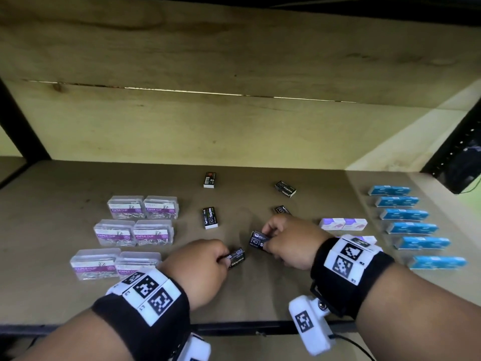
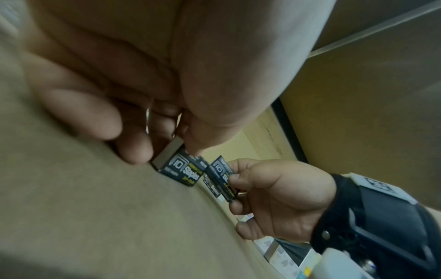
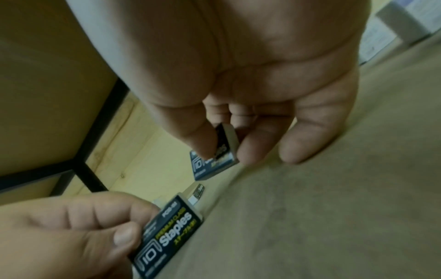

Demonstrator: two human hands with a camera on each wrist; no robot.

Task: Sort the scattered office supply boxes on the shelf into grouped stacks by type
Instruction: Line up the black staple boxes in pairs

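My left hand [image 1: 205, 264] pinches a black staples box [image 1: 236, 257] between thumb and fingers, low over the brown shelf [image 1: 273, 290]; the same box [image 2: 181, 170] [image 3: 167, 230] shows in both wrist views. My right hand [image 1: 289, 241] pinches a second black staples box [image 1: 258, 240] [image 2: 220, 177] [image 3: 214, 156], tilted, just right of the first. Several more black staples boxes lie behind: one [image 1: 209, 217] at centre, one [image 1: 209, 179] farther back, one [image 1: 285, 188] at back right, one [image 1: 282, 210] partly hidden behind my right hand.
Clear paper clip boxes [image 1: 132, 231] sit in paired rows at the left. Blue boxes [image 1: 411, 227] line the right side in a column. White and purple boxes [image 1: 342, 224] lie beside my right wrist. A wooden back wall [image 1: 234, 126] and a black post [image 1: 455, 152] bound the shelf.
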